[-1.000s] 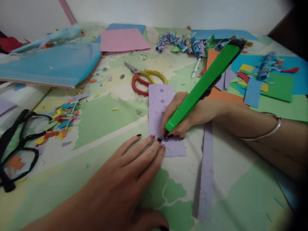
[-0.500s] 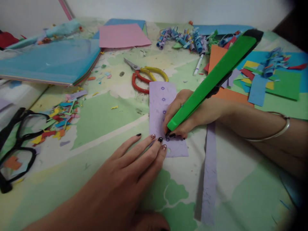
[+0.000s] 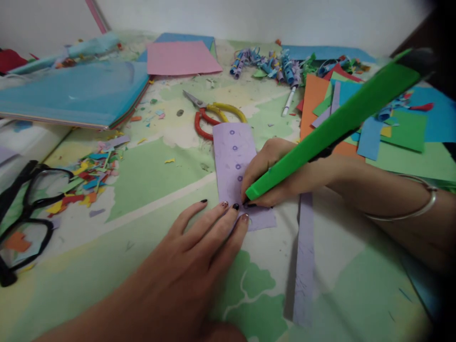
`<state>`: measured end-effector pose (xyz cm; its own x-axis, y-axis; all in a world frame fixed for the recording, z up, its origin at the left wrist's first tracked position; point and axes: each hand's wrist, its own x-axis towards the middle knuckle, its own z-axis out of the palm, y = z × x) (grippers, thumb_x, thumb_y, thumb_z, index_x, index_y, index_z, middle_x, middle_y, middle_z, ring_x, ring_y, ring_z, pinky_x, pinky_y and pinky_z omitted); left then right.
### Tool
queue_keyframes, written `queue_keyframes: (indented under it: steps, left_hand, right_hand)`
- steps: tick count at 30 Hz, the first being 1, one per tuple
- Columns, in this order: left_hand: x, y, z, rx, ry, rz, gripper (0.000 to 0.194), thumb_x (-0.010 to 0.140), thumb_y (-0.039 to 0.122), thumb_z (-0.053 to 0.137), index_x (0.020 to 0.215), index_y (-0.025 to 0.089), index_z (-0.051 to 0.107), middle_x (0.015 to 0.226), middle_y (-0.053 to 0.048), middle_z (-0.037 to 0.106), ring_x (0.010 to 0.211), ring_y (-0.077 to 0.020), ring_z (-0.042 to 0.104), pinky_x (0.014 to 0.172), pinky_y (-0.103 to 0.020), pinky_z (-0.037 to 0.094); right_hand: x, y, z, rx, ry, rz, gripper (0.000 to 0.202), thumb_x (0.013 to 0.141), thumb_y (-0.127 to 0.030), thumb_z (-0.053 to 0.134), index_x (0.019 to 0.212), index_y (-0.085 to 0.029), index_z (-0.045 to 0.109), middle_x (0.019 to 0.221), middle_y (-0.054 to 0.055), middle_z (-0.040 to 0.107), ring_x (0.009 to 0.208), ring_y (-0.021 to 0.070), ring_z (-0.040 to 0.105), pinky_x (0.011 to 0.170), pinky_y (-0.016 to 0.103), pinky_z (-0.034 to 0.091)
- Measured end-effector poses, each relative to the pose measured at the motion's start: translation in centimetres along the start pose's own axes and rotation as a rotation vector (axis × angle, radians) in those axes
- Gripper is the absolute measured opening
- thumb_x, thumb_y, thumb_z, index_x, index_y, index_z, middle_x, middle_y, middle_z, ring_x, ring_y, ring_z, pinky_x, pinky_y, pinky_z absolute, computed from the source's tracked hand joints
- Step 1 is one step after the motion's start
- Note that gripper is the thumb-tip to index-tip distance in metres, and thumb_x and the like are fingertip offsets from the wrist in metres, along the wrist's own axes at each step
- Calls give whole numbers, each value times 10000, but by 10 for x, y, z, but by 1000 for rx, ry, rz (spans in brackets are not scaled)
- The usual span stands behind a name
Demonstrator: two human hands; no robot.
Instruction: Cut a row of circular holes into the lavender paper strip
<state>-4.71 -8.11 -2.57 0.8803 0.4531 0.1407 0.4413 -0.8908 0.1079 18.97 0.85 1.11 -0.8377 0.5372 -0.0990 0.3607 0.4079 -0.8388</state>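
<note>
A purple paper strip (image 3: pixel 228 164) lies on the table with a column of small drawn circles and a hole near its lower end. My left hand (image 3: pixel 203 242) lies flat, fingers spread, its fingertips on the strip's lower left edge. My right hand (image 3: pixel 281 173) grips a thick green pen (image 3: pixel 331 121) with a black end; its low tip is at the strip near my left fingertips, partly hidden by the fingers. Scissors (image 3: pixel 221 111) with red and yellow handles lie open behind, partly under the strip's top. A narrow purple strip (image 3: pixel 304 266) extends below my right hand.
Black glasses (image 3: pixel 28 209) and a pile of paper scraps (image 3: pixel 89 173) are at left, near a blue folder (image 3: pixel 78 90). Pink paper (image 3: pixel 183 58), curled paper fringes (image 3: pixel 270 66) and a white pen (image 3: pixel 289 101) are at the back. Coloured sheets (image 3: pixel 406 130) lie at right.
The strip's top has swung slightly left. The green pen leans lower toward the right, and my right wrist has shifted slightly right. The narrow strip has moved a little left.
</note>
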Motion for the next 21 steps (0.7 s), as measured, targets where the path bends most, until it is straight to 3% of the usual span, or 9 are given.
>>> queue_keyframes:
  steps: [3, 6, 12, 21]
  left_hand:
    - [2, 4, -1, 21, -40, -7, 1003, 704, 793, 394, 1408, 82, 329, 1403, -167, 427, 1292, -320, 317, 1075, -532, 144]
    - [5, 7, -3, 26, -52, -42, 976, 719, 792, 363, 1395, 88, 353, 1390, -176, 437, 1254, -325, 347, 1034, -555, 177]
    - [6, 8, -1, 8, -12, -55, 937, 738, 801, 344, 1371, 111, 393, 1360, -151, 481, 1254, -313, 354, 1028, -541, 183]
    - [3, 3, 5, 15, -26, -15, 1035, 645, 808, 472, 1392, 103, 353, 1371, -148, 474, 1250, -326, 339, 1038, -546, 144]
  right_hand:
    - [-4, -2, 0, -22, 1, -46, 146, 785, -171, 629, 850, -57, 695, 780, 53, 695, 689, 96, 615, 622, 158, 497]
    - [-8, 2, 3, -20, 45, 14, 166, 794, -203, 642, 896, -83, 694, 834, 51, 704, 732, 104, 632, 651, 163, 511]
    - [-10, 14, 5, 100, 61, 74, 197, 795, -177, 634, 942, -57, 683, 712, 31, 676, 564, 70, 592, 540, 144, 498]
    - [-9, 16, 5, 202, 58, 75, 168, 782, -173, 653, 895, -54, 685, 711, 34, 679, 564, 78, 614, 529, 141, 512]
